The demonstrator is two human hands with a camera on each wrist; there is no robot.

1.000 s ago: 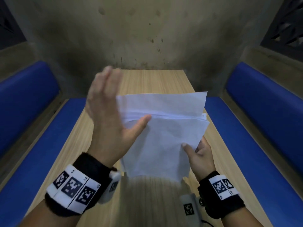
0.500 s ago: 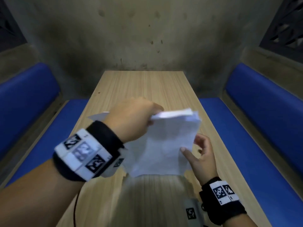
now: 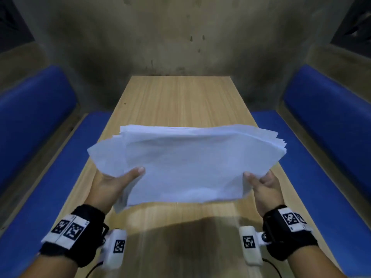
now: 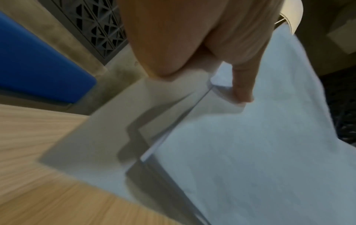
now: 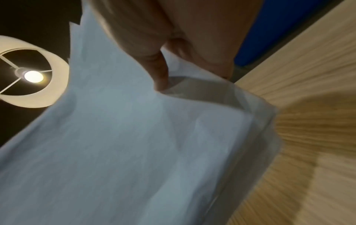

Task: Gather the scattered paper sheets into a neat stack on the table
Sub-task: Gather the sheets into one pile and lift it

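Observation:
A loose bundle of white paper sheets [image 3: 186, 165] is held in the air above the wooden table [image 3: 180, 101], its long side running left to right. Their edges are uneven and fan out at the left and far right. My left hand [image 3: 118, 181] holds the bundle's left end, thumb on top and fingers hidden beneath. My right hand [image 3: 261, 183] pinches the right end the same way. In the left wrist view the thumb [image 4: 242, 85] presses on the sheets [image 4: 250, 152]. In the right wrist view the thumb [image 5: 159, 71] pins the sheets [image 5: 125, 144].
Blue padded benches [image 3: 36, 121] [image 3: 331, 121] run along both sides of the narrow table. A stained concrete wall [image 3: 180, 37] closes its far end. A lit ceiling lamp [image 5: 32, 76] shows in the right wrist view. No loose sheets lie on the visible tabletop.
The bundle has turned from upright to lying wide between both hands. My left hand left the top edge and now holds the left end; my right hand shifted outward to the right end.

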